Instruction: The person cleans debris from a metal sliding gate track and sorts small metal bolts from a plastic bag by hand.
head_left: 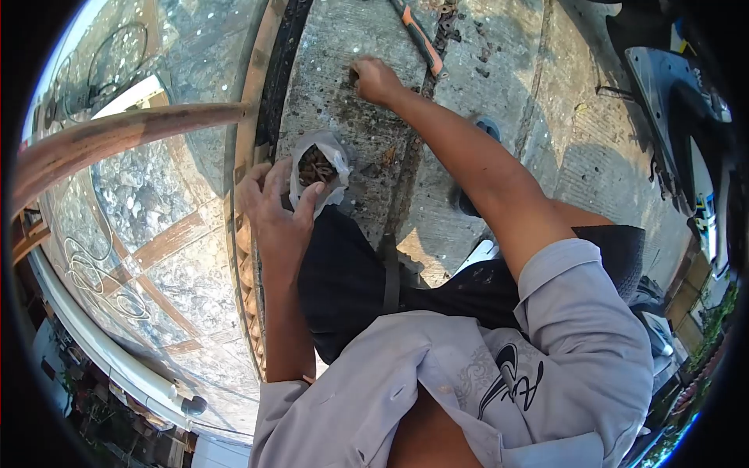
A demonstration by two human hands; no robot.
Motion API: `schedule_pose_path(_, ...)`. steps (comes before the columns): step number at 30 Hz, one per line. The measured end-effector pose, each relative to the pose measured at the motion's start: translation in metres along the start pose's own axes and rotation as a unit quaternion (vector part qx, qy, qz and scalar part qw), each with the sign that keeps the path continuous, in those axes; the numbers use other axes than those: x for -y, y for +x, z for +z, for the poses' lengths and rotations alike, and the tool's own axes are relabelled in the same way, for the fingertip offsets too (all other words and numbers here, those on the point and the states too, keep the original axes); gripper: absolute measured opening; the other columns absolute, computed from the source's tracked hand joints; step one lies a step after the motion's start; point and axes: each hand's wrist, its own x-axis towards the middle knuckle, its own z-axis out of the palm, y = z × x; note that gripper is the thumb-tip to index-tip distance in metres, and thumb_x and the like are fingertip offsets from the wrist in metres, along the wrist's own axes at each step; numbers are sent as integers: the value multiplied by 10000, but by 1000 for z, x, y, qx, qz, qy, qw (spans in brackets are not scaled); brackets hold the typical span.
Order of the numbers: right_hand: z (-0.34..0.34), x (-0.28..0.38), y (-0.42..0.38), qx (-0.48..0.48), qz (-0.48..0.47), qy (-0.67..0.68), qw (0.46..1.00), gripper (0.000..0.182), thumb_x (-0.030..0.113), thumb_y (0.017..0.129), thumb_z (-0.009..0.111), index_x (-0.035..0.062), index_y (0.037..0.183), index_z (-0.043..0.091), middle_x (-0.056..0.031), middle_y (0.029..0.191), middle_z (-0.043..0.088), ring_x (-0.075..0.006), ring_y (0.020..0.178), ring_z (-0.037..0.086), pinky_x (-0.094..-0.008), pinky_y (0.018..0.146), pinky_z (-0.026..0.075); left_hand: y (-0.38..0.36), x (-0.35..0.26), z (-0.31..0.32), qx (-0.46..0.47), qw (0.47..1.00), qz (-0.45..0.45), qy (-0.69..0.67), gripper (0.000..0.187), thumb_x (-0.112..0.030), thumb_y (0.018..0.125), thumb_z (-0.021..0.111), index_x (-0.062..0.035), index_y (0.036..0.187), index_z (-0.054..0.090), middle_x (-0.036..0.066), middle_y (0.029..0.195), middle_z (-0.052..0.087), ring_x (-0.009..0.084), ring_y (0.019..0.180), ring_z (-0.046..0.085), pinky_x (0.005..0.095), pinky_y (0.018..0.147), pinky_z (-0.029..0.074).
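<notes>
A whitish plastic bag [337, 147] stands with its mouth up, and several small brown pieces [316, 168] lie inside it. My left hand [279, 195] grips the bag's near left rim, thumb on one side and fingers on the other. Farther forward, my right hand [376, 80] is curled low over the rough concrete floor [351, 31]. Its fingertips are closed and partly hidden, so whatever they hold cannot be made out. To the right of that hand lies a tool with an orange-and-black handle [422, 43]; its head is out of view.
On the left, a curved wooden bar [133, 132] runs to a wood-edged frame beside a stained tiled surface [168, 203] with a loose cable [101, 281]. A motorbike [675, 117] stands at the right. Dark debris [449, 27] lies along a floor joint.
</notes>
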Motion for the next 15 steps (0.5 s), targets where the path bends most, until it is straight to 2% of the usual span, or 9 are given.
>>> schedule_pose_path(1,-6,3,1,25,28,-8,999,223,42,788,598,-1,1003,637,-223,1113,600,-400,1083,574,-485,905,502,-7,-1,1,-26,999,-24,11,458,-217,796,778,-62,1197,617,149,1086,546,284,989,550,385,827,465)
schedule_pose_path(3,-14,7,1,38,56,-12,998,222,38,769,624,-2,986,645,-214,1080,619,-387,1066,588,-478,886,508,-23,-1,4,41,955,-233,-179,560,-277,842,758,-49,1302,534,123,1092,536,217,961,553,336,810,463)
schedule_pose_path(6,-27,16,3,62,55,99,992,167,55,754,665,-1,912,665,-183,966,668,-344,957,642,-445,805,523,-54,14,19,-20,883,-284,-373,483,-292,891,719,-7,1238,539,73,1078,527,151,941,531,286,791,449)
schedule_pose_path(7,-35,21,6,79,53,153,984,149,64,753,678,0,886,671,-172,930,682,-328,915,659,-433,776,527,-58,14,21,-25,885,-267,-381,423,-277,900,708,-2,1182,554,61,1033,538,134,901,531,273,765,445)
schedule_pose_path(9,-77,68,-11,70,-72,362,927,186,84,741,709,-12,894,664,-146,802,688,-278,735,658,-385,682,518,-63,11,25,-36,886,-242,-395,315,-247,917,687,8,1070,582,38,944,559,100,822,530,247,714,436)
schedule_pose_path(11,-129,124,-36,183,-203,382,883,191,102,730,723,5,887,674,-132,797,677,-268,733,649,-382,677,518,-60,11,25,15,887,-296,-355,220,-205,932,660,-1,967,587,12,829,559,73,744,513,223,658,412)
schedule_pose_path(12,-142,145,-51,221,-248,329,884,189,106,730,720,17,893,679,-136,796,677,-278,744,654,-391,678,518,-57,10,24,39,885,-321,-334,190,-185,939,646,-5,916,589,-1,771,559,59,705,505,211,630,400)
schedule_pose_path(13,-147,161,-67,255,-292,273,881,189,109,730,717,30,898,684,-140,795,676,-287,754,660,-401,679,518,-53,7,23,14,875,-325,-359,179,-174,943,637,-8,895,592,-8,741,552,52,678,496,203,612,387)
schedule_pose_path(15,-127,181,-91,241,-299,77,920,188,129,723,726,38,884,690,-142,799,675,-303,772,663,-411,689,514,-45,0,22,-36,851,-331,-406,172,-153,951,620,-13,854,596,-23,679,538,38,624,478,186,577,360)
